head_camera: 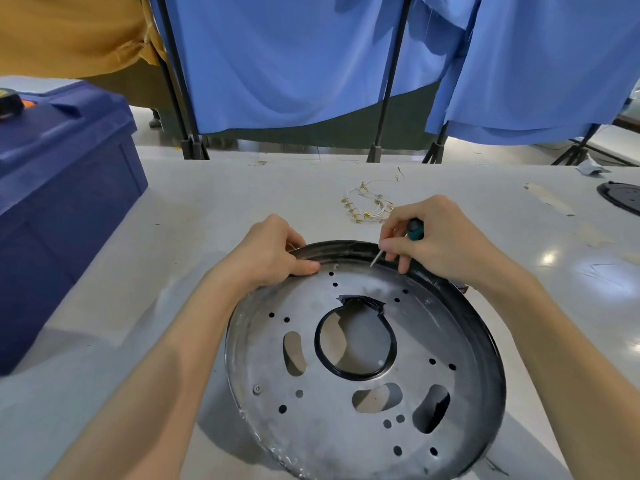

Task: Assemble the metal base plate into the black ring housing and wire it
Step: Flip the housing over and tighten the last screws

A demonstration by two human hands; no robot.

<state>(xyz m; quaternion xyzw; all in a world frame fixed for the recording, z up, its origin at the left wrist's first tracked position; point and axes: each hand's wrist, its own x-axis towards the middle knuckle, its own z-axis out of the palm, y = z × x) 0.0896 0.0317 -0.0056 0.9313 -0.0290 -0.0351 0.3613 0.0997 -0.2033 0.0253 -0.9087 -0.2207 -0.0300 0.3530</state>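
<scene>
A round metal base plate [332,403] with several holes and slots sits inside the black ring housing [485,327] on the white table. My left hand [273,251] grips the far rim of the ring, thumb pressed on the plate's edge. My right hand [440,237] holds a small green-handled screwdriver [414,230]; its thin tip [374,261] touches the plate near the far rim. A bundle of thin white wires with brass terminals [367,206] lies on the table just beyond my hands.
A large dark blue lidded bin [59,188] stands at the left. Blue curtains on black stands [301,64] close off the table's far side. Another black part [621,199] lies at the right edge, with tape strips [550,199] nearby.
</scene>
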